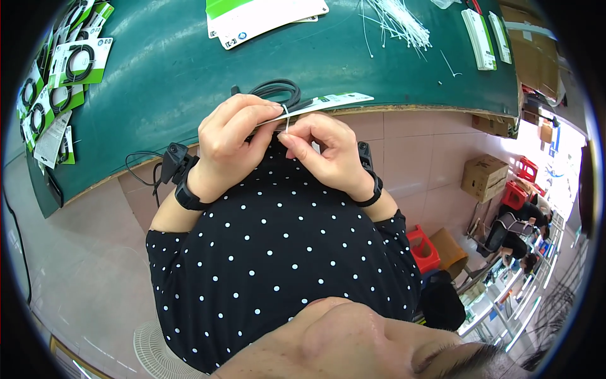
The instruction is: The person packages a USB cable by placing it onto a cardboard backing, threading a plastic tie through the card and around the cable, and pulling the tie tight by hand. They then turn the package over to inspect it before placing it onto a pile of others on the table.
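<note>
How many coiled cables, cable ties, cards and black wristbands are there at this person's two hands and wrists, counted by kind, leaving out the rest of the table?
Coiled black cable: 1
White cable tie: 1
White-and-green card: 1
Black wristbands: 2
Total: 5

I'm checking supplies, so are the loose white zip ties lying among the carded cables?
No, the white zip ties lie farther right on the green table, well apart from the carded cables.
</note>
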Action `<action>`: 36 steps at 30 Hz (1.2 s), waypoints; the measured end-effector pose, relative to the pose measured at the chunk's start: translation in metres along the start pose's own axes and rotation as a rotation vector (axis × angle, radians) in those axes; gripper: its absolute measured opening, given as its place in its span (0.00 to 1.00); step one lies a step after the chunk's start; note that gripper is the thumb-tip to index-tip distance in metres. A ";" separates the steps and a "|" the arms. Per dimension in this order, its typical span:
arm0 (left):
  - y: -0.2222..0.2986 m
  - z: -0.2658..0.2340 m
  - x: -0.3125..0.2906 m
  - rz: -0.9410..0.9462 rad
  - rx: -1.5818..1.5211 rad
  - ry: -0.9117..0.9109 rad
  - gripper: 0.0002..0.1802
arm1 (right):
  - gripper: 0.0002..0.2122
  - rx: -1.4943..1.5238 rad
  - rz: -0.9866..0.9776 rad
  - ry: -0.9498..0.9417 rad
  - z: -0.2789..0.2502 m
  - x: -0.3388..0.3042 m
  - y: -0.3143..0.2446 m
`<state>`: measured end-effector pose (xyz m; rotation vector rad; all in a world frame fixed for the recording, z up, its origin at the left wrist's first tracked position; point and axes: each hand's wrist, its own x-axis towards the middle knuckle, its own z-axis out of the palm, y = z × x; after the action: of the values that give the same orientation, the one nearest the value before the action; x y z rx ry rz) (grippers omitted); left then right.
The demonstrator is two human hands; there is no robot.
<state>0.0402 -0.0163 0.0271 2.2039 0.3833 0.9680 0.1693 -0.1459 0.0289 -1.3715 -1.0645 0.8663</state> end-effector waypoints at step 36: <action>-0.008 0.014 -0.017 0.182 0.145 -0.313 0.25 | 0.13 0.680 0.289 0.130 -0.014 0.000 0.044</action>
<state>0.0386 -0.0258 0.0058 2.5080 0.1116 0.6864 0.1877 -0.1483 -0.0135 -0.9859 -0.4032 1.1950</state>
